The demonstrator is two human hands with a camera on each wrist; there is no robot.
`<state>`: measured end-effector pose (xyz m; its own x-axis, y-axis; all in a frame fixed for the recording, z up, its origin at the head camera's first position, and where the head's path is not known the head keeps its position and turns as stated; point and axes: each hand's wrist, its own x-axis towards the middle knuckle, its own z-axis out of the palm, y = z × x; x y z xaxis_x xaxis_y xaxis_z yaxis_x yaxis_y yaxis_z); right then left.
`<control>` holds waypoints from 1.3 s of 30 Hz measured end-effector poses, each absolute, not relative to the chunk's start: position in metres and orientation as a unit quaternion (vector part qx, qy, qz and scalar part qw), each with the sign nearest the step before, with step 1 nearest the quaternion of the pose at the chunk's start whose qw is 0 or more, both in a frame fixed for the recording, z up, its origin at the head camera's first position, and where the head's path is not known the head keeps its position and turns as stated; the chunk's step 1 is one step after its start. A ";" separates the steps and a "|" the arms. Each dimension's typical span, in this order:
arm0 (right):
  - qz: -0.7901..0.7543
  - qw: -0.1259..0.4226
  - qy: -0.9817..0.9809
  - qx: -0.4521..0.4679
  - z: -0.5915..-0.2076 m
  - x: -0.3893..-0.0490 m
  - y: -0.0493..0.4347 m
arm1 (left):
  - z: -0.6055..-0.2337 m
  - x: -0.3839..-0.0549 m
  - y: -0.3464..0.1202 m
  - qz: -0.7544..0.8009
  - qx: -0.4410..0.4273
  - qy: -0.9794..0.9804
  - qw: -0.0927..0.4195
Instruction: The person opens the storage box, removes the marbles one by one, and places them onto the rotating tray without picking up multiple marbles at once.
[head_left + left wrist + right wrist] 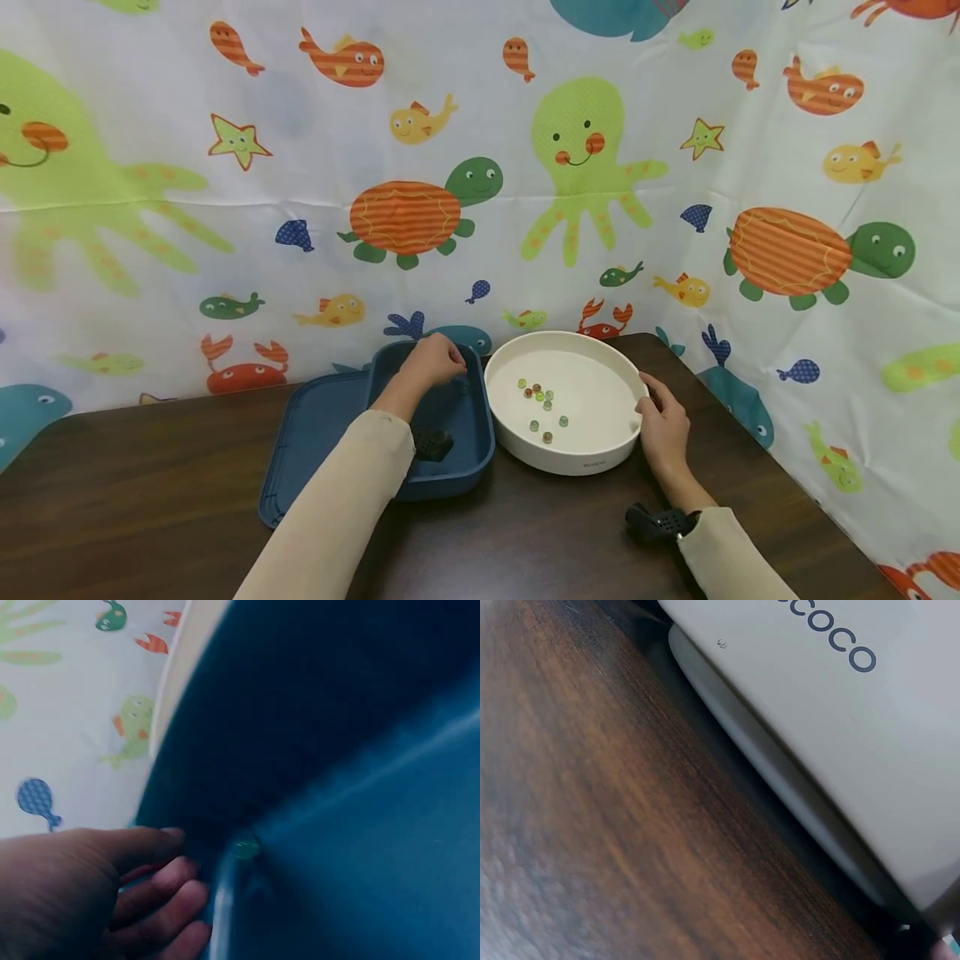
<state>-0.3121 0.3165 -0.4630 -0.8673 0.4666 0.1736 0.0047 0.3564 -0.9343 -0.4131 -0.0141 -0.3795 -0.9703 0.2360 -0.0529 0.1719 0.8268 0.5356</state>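
Observation:
My left hand (433, 360) reaches into the blue bin (450, 485), near its far right corner. In the left wrist view its fingers (176, 904) are loosely bent by the bin wall, with nothing visible between them and the thumb. A green marble (245, 849) shows in the bin just beyond the fingertips. At the right, my right hand (663, 425) grips the side of a round cream tray (573, 463), thumb at the rim. Several green and brown marbles (540, 397) lie spread in the tray. The right wrist view shows the tray's lettered side (840, 727), with the fingers mostly out of view.
A flat blue lid (318, 417) lies left of the bin, partly under it. Both containers stand side by side on a dark wooden table (150, 500). A cloth with sea animals (465, 108) hangs behind and along the right edge. Each wrist wears a black camera.

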 end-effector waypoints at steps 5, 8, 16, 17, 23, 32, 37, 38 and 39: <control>0.545 0.211 -0.798 -0.148 -0.463 -0.311 0.317 | -0.395 -0.419 -0.015 0.276 0.120 0.949 0.094; 0.544 0.210 -0.799 -0.148 -0.463 -0.311 0.317 | -0.402 -0.425 -0.012 0.262 0.122 0.950 0.117; 0.544 0.213 -0.798 -0.149 -0.462 -0.314 0.315 | -0.403 -0.423 -0.006 0.208 0.123 0.965 0.106; 0.544 0.214 -0.798 -0.149 -0.463 -0.314 0.315 | -0.402 -0.422 -0.007 0.206 0.124 0.965 0.103; 0.543 0.220 -0.797 -0.148 -0.464 -0.313 0.317 | -0.390 -0.416 -0.007 0.200 0.129 0.967 0.091; 0.546 0.228 -0.794 -0.142 -0.466 -0.311 0.316 | -0.355 -0.402 -0.006 0.216 0.158 0.962 0.046; 0.547 0.224 -0.794 -0.141 -0.465 -0.312 0.316 | -0.349 -0.394 0.005 0.220 0.192 0.956 0.038; 0.546 0.223 -0.795 -0.142 -0.465 -0.312 0.317 | -0.349 -0.392 0.007 0.224 0.195 0.954 0.039; 0.546 0.221 -0.795 -0.142 -0.465 -0.312 0.316 | -0.349 -0.391 0.009 0.228 0.198 0.952 0.043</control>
<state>-0.3117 0.3163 -0.4646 -0.8619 0.4672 0.1972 -0.0162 0.3632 -0.9316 -0.3909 0.0093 -0.3493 -0.9180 0.3965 0.0082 0.3572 0.8176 0.4516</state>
